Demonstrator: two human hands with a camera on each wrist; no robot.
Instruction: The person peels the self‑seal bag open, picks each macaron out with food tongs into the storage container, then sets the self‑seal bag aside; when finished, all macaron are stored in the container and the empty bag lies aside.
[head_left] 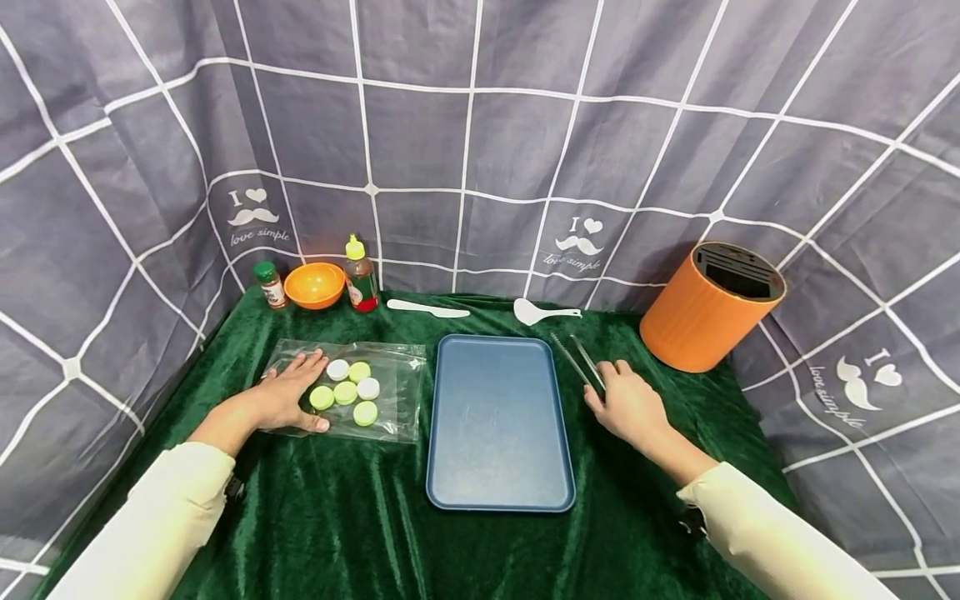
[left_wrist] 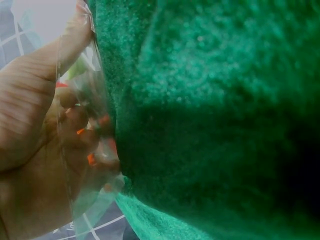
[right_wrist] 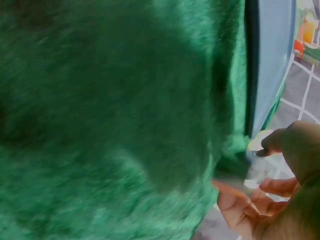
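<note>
In the head view my left hand (head_left: 288, 396) lies palm down with spread fingers at the left end of a clear plastic bag (head_left: 401, 400). Several round pieces (head_left: 346, 392), some pale green and some white, lie within the bag's outline, beside my fingertips. The left wrist view shows the clear plastic (left_wrist: 87, 190) overlapping my fingers. On the right, my right hand (head_left: 630, 404) holds a pair of metal tongs (head_left: 577, 358) between thumb and fingers, arms pointing away from me and apart at the tips. Those tongs are right of a blue tray (head_left: 498, 425).
Along the back stand a green-capped spice jar (head_left: 271, 285), an orange bowl (head_left: 315, 286) and a sauce bottle (head_left: 362, 279). A white knife (head_left: 427, 309) and a white ladle (head_left: 532, 312) lie behind the tray. An orange knife block (head_left: 697, 317) stands back right on the green cloth (head_left: 337, 517).
</note>
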